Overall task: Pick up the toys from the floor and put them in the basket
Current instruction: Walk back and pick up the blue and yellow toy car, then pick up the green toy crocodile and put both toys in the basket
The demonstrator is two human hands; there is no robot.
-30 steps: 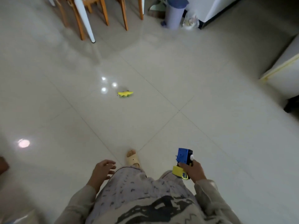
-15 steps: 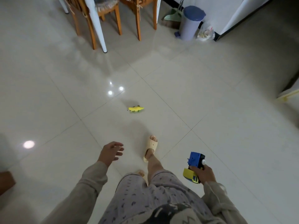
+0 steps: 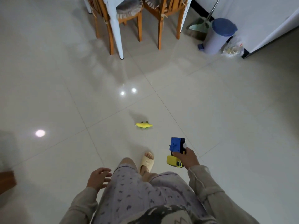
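A small yellow and green toy lizard point(image 3: 144, 125) lies on the glossy tiled floor just ahead of my slippered foot point(image 3: 146, 162). My right hand point(image 3: 186, 158) grips a blue and yellow toy truck point(image 3: 176, 151) at waist height, to the right of the lizard. Hanging empty by my left hip, my left hand point(image 3: 97, 177) has its fingers loosely apart. No basket is in view.
Wooden chairs point(image 3: 129, 20) and a white table leg point(image 3: 115, 29) stand at the far middle. A blue-lidded bin point(image 3: 217, 36), a green broom point(image 3: 199, 27) and a plastic bag point(image 3: 233, 48) sit at the far right by a white cabinet. A brown wooden edge point(image 3: 7, 181) shows at left.
I have walked forward, so the toy lizard, chairs and bin are now closer. My right hand still holds the truck; my left arm has swung back beside my hip.
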